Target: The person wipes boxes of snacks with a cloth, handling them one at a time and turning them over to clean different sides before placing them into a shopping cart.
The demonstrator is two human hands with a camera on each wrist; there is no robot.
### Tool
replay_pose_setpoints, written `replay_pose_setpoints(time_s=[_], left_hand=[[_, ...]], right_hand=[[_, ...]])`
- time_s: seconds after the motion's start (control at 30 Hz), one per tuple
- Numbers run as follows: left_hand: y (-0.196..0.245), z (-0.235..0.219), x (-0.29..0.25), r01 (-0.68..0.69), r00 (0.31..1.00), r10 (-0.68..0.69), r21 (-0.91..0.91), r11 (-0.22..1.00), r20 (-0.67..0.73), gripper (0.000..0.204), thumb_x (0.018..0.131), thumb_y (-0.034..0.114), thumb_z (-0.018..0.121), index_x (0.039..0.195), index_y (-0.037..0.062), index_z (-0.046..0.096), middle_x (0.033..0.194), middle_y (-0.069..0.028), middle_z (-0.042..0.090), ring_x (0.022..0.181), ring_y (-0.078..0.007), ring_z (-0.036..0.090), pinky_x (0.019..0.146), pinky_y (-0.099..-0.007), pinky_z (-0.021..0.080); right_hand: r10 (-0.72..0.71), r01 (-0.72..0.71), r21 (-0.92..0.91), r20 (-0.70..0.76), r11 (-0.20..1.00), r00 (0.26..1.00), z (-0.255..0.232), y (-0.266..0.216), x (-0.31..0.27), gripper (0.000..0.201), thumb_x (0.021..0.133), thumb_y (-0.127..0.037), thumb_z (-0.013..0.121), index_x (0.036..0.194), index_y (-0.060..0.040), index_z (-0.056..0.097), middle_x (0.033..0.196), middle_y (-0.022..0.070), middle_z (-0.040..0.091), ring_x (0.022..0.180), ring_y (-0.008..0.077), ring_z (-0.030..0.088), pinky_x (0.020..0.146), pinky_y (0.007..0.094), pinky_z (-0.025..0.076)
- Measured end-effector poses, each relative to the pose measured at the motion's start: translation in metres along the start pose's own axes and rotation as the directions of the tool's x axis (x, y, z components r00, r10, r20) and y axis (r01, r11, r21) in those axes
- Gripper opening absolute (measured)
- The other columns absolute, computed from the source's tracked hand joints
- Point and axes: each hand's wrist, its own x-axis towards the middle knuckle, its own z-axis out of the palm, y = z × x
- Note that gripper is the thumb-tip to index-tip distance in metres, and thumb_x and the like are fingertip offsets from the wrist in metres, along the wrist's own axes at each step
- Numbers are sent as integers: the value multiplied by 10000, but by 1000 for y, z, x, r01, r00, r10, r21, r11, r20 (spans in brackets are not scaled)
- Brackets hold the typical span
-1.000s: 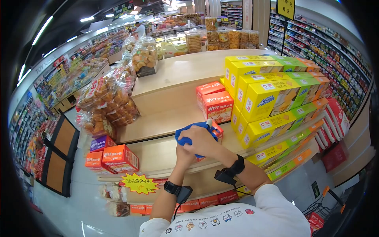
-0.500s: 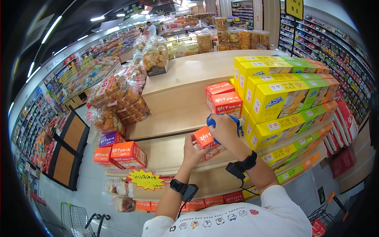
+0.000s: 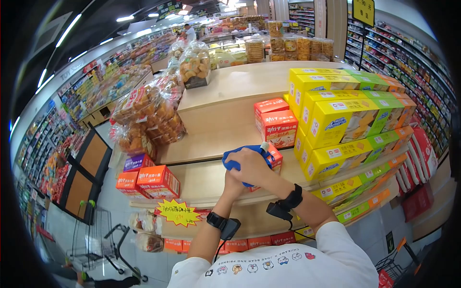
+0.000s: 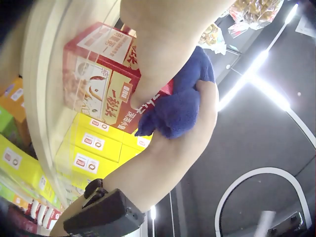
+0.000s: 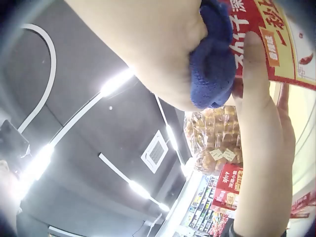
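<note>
Two bare hands cross at a supermarket display shelf (image 3: 211,139), one over the other at a red snack box (image 3: 275,158). The right hand (image 3: 252,165), uppermost, has its fingers curled round a blue cloth (image 4: 173,116) that lies against the carton; the left hand (image 5: 261,94) grips the box itself, thumb pressed on its printed front. The carton is at the lower tier, just in front of a pair of red boxes (image 3: 278,126); whether its base touches the wood cannot be told. Yellow biscuit boxes (image 3: 330,117) stand stacked to the right, with green and orange cartons beyond them. At the shelf's left end, red cartons (image 3: 159,181) and a purple box (image 3: 138,162) sit near bagged bread rolls (image 3: 149,115). A yellow starburst sign (image 3: 178,212) hangs at the front edge, a shopping cart (image 3: 91,235) stands on the aisle floor, and plastic jars (image 3: 303,46) of snacks line the background.
</note>
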Motion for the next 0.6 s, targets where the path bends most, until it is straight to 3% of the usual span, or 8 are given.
replay_pose_setpoints(time_s=[0.03, 0.1, 0.13, 0.33, 0.53, 0.6], left_hand=[[2, 0, 1, -21, 1000, 22, 12, 1000, -20, 609, 650, 188, 776, 1169, 44, 492, 1128, -136, 588, 1069, -272, 575, 901, -369, 447], [8, -1, 4, 74, 997, -74, -23, 997, -13, 660, 625, 184, 804, 1171, 26, 469, 1130, -138, 555, 1066, -262, 569, 906, -373, 464], [14, 0, 2, 103, 994, -105, -41, 994, -30, 674, 617, 182, 811, 1172, 22, 462, 1130, -139, 545, 1065, -259, 568, 907, -375, 469], [18, 0, 1, 180, 983, -181, -34, 983, -29, 785, 592, 247, 873, 1202, 24, 432, 1176, -126, 530, 1123, -235, 531, 964, -391, 448], [17, 0, 1, 185, 982, -187, -56, 981, -32, 815, 580, 252, 881, 1212, 16, 423, 1192, -137, 524, 1144, -238, 522, 962, -390, 452], [16, 0, 1, 168, 984, -172, -69, 983, -47, 806, 576, 250, 879, 1202, 13, 431, 1174, -138, 522, 1117, -240, 533, 944, -379, 459]], right_hand=[[17, -17, 10, -19, 1000, 1000, -2, 2, 0, 236, 667, -174, 641, 879, -78, 673, 848, 136, 662, 813, 324, 607, 749, 412, 490], [51, -49, 34, -51, 998, 997, -9, 10, -1, 236, 667, -171, 641, 879, -72, 670, 851, 140, 661, 819, 327, 609, 753, 412, 491], [114, -115, -25, -30, 993, 993, -12, 16, -2, 229, 685, -161, 638, 892, -65, 659, 848, 152, 656, 829, 322, 615, 759, 412, 494], [272, -339, -344, -230, 875, 934, -38, 30, -10, 206, 713, -133, 640, 915, -91, 636, 835, 136, 656, 840, 326, 610, 703, 411, 517], [95, -199, -458, -241, 866, 966, -31, 33, -15, 195, 701, -120, 641, 894, -97, 630, 852, 95, 650, 918, 310, 559, 861, 465, 439], [111, -157, -333, -152, 930, 982, -31, 34, -16, 216, 699, -135, 648, 912, -103, 640, 898, 93, 653, 972, 311, 554, 910, 476, 399]])
